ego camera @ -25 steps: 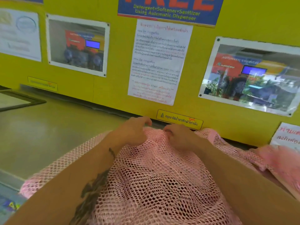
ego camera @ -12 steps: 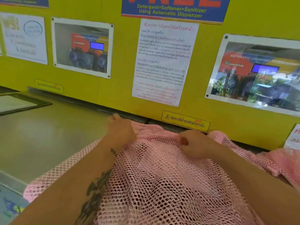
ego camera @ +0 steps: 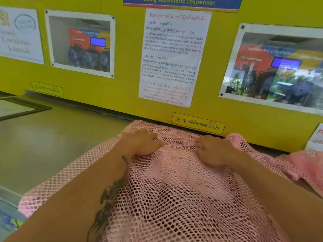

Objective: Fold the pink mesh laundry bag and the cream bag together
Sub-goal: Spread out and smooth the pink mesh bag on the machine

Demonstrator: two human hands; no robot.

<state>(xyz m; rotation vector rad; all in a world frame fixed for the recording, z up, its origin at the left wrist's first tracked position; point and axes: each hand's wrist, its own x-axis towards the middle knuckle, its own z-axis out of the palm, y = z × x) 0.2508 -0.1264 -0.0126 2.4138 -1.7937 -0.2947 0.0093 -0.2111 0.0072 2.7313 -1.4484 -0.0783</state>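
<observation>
Fingers of the left hand (ego camera: pixel 141 141) and right hand (ego camera: pixel 212 149) curl down, each pinching a bunch of the pink mesh laundry bag (ego camera: pixel 174 198), which lies spread over the grey countertop (ego camera: pixel 52 140) and reaches the yellow wall (ego camera: pixel 125 67). Both forearms cross the mesh, hiding part of it. A second pink heap (ego camera: pixel 307 165) lies at right. The cream bag cannot be made out. The wall carries two photo posters and one text notice (ego camera: pixel 173 56).
</observation>
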